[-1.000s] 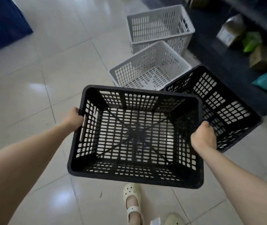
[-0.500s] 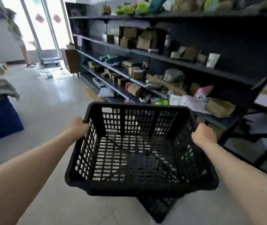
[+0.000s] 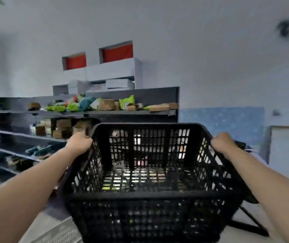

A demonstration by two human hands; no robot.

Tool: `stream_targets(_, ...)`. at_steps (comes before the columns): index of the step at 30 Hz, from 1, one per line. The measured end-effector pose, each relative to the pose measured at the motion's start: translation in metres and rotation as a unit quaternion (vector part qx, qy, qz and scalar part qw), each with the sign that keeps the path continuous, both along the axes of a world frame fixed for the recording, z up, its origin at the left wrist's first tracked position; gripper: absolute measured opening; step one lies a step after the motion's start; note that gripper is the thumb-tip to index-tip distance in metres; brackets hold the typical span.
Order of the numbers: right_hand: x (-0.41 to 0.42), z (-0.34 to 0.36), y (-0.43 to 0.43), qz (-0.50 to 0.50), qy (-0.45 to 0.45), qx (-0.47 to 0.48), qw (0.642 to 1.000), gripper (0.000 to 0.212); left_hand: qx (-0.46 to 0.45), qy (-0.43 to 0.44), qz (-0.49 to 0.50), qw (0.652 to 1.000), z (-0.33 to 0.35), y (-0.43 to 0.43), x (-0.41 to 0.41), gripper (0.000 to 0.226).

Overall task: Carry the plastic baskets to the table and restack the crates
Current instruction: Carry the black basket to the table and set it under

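Shop or stockroom, long dark shelving loaded with cardboard boxes, green packets

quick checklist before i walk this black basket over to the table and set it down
1. Left hand gripping the black basket rim: ok.
2. Right hand gripping the opposite rim: ok.
3. Basket empty, nothing to spill: ok, only mesh shows inside.
4. Basket level: ok, roughly, far side a little raised.
5. Landing spot on the table free: cannot tell, the basket hides what lies below it.
6. Path ahead free: cannot tell, the dark shelves stand close in front and the floor is barely seen.
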State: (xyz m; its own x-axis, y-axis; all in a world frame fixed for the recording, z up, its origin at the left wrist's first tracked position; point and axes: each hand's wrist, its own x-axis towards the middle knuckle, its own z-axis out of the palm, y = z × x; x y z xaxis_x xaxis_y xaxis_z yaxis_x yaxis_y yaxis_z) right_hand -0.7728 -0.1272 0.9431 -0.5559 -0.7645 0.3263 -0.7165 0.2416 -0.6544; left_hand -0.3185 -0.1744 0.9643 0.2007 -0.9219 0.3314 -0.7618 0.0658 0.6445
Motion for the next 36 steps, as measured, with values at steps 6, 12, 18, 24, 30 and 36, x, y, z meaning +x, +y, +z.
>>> stream_targets(6,-0.121,-0.003,0.034,-0.084,-0.035,-0.020,0.996,0.005,0.030,0.017,-0.088,0.995,-0.008,-0.046,-0.133,0.030)
stream_targets(12,-0.265,-0.012,0.059,-0.154,-0.034,-0.008,0.987,0.009,0.079,0.025,-0.179,0.980,0.000,-0.090,-0.291,0.015)
stream_targets(18,-0.390,-0.019,0.055,-0.226,-0.056,-0.036,0.972,0.015,0.117,0.062,-0.217,0.967,-0.015,-0.125,-0.425,0.007)
stream_targets(24,-0.478,-0.059,0.009,-0.273,-0.130,-0.065,0.951,0.045,0.152,0.079,-0.249,0.953,-0.042,-0.184,-0.524,0.045)
stream_targets(30,-0.539,-0.124,-0.074,-0.346,-0.178,-0.045,0.920,0.049,0.224,0.072,-0.271,0.933,-0.091,-0.293,-0.618,0.026)
stream_targets(36,-0.599,-0.175,-0.176,-0.353,-0.181,0.056,0.916,0.042,0.333,-0.012,-0.280,0.900,-0.154,-0.423,-0.698,0.017)
